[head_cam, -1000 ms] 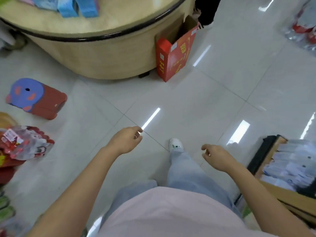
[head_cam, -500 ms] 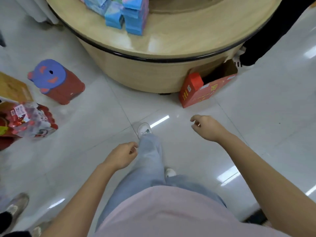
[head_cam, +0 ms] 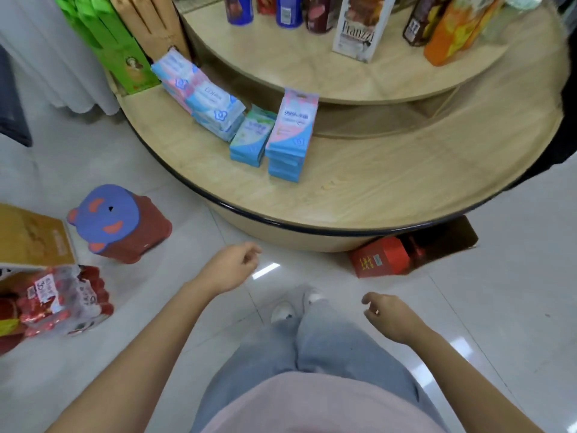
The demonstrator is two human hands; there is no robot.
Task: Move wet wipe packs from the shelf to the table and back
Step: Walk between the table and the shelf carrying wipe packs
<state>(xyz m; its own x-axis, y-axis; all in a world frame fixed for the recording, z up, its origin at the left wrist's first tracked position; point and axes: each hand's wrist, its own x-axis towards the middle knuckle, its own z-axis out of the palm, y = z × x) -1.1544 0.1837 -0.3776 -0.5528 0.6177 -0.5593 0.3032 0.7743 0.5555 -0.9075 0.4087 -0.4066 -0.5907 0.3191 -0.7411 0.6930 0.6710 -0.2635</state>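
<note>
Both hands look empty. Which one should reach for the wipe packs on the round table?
Left, probably. The left hand is farther forward and nearer the wipe packs; the right hand sits lower and farther back.

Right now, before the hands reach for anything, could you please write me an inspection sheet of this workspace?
Surface: round wooden table, black rim, two tiers.
Job's things: pink-blue wipe stack and teal wipe stack side by side on the lower tier; leaning row of packs behind them.
Clutter: bear-faced stool, red box and bagged red goods on the floor.
Grippers: left hand and right hand hold nothing, both loosely curled.
Cables: nothing seen.
Surroundings: glossy tiled floor; bottles and cartons on the upper tier.
</note>
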